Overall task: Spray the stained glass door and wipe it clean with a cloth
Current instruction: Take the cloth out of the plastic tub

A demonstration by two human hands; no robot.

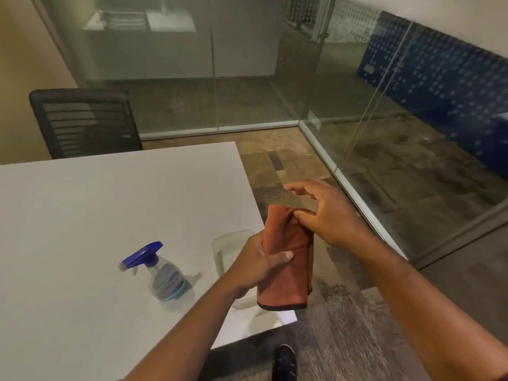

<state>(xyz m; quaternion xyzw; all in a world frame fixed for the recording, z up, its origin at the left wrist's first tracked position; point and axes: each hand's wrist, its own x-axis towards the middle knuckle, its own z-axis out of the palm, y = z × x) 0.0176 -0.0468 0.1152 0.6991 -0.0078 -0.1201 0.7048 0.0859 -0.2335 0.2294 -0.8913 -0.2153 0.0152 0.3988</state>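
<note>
Rust-orange cloth [286,259] hangs folded, long axis vertical — left hand [254,266] clamps its middle, right hand [327,213] pinches the top, other fingers spread. Spray bottle [158,270] nozzle points frame-left.

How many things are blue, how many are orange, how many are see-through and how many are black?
Blue: 1, the cap of the spray bottle
Orange: 1, the cloth held by the left hand and right hand
See-through: 1, the plastic tub on the table
Black: 2, the chair and the shoe
Total: 5
</note>
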